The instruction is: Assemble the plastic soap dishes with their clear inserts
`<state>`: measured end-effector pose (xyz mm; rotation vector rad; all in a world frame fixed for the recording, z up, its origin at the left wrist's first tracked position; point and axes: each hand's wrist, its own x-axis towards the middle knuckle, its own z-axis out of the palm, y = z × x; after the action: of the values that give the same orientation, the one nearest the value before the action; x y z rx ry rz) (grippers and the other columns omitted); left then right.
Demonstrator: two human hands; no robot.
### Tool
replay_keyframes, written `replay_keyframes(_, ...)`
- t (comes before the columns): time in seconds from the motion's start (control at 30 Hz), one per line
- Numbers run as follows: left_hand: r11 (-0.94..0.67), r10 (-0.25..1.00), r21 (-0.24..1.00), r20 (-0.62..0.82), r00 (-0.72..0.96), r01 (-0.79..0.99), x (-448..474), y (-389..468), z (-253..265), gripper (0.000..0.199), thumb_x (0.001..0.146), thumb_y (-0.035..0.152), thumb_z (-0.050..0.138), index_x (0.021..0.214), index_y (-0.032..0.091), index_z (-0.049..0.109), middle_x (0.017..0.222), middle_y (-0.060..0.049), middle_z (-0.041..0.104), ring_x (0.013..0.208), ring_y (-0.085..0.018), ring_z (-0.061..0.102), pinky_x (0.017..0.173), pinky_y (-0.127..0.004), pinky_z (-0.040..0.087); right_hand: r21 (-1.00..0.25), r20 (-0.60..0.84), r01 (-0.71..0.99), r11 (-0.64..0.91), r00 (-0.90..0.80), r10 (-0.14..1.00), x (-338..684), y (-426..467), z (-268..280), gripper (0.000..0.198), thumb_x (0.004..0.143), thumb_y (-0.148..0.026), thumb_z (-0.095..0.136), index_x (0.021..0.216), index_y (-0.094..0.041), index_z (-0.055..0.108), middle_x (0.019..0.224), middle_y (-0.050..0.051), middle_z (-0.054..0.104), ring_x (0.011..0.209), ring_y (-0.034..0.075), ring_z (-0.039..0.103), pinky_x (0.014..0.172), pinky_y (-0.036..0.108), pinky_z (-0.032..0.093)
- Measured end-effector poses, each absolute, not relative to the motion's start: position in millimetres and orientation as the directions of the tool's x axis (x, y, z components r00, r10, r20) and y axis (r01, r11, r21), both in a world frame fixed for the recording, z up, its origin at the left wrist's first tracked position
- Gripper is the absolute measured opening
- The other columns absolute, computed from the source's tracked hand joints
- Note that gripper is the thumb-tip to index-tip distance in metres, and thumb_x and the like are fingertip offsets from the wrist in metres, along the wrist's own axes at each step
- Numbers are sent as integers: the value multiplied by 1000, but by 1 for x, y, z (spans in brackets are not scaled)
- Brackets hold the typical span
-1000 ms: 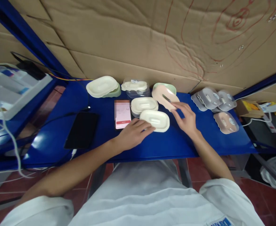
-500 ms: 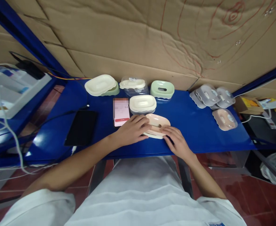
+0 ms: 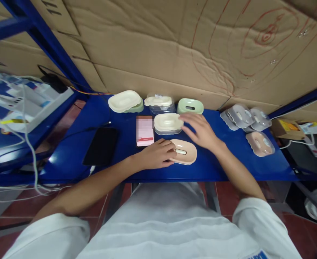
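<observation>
A pink soap dish (image 3: pixel 185 153) lies near the front edge of the blue table (image 3: pixel 218 158). My left hand (image 3: pixel 157 154) rests on its left end, fingers curled against it. My right hand (image 3: pixel 199 130) hovers with spread fingers just beyond it, beside a cream soap dish (image 3: pixel 167 122) that sits on a clear base. A green soap dish (image 3: pixel 190 106) stands further back, near the cardboard wall.
A phone with a lit screen (image 3: pixel 144 130) and a dark tablet (image 3: pixel 101 145) lie left of the dishes. A cream-and-green dish (image 3: pixel 124 101), a clear-based dish (image 3: pixel 159 101), grey dishes (image 3: pixel 242 116) and a pink one (image 3: pixel 259 143) sit around. Cables and a white box (image 3: pixel 34 104) are at far left.
My right hand has lifted off the pink dish and moved back toward the cream dish. My left hand stays on the pink dish. The view has shifted slightly.
</observation>
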<state>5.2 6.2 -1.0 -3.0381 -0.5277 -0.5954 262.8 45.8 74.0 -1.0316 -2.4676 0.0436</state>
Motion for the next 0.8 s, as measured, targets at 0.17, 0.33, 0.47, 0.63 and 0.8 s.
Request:
replay_keyframes(0.17, -943, 332, 120, 352, 875, 309, 5, 7, -1, 19, 100, 34, 75, 110, 20, 68, 123, -9, 72, 119, -28, 63, 98, -40, 46, -163, 246, 729, 665, -623, 743, 212, 161, 72, 67, 106, -47, 63, 166, -20, 48, 174, 17, 41, 159, 39, 43, 128, 63, 38)
replay_keyframes(0.33, -944, 329, 105, 346, 879, 312, 4, 7, -1, 22, 99, 35, 77, 110, 19, 68, 123, -9, 72, 120, -29, 63, 98, -41, 47, -305, 246, 682, 665, -618, 747, 191, 201, 45, 54, 108, -41, 61, 158, -23, 59, 163, 14, 58, 154, 33, 53, 128, 56, 41)
replay_keyframes(0.47, -945, 328, 101, 338, 882, 312, 4, 5, 1, 22, 98, 35, 78, 109, 18, 70, 122, -10, 72, 119, -30, 65, 97, -41, 49, -313, 443, 678, 665, -515, 734, 209, 177, 47, 42, 110, -40, 58, 145, -21, 71, 155, 12, 66, 150, 29, 57, 130, 53, 42)
replay_keyframes(0.63, -917, 396, 221, 406, 824, 332, 4, 0, 5, 47, 94, 37, 83, 134, 21, 65, 142, -17, 64, 129, -35, 64, 102, -47, 55, -272, 610, 754, 598, -345, 713, 263, 58, 56, 38, 109, -45, 61, 142, -29, 73, 151, 7, 69, 148, 32, 59, 126, 59, 48)
replay_keyframes(0.8, -832, 536, 446, 493, 686, 330, 5, -4, 7, 84, 87, 26, 89, 158, 22, 44, 167, -23, 38, 157, -41, 42, 125, -59, 47, -403, 601, 805, 435, -126, 789, 296, -68, 27, 38, 104, -36, 70, 142, -33, 74, 142, 8, 74, 136, 33, 69, 116, 58, 59)
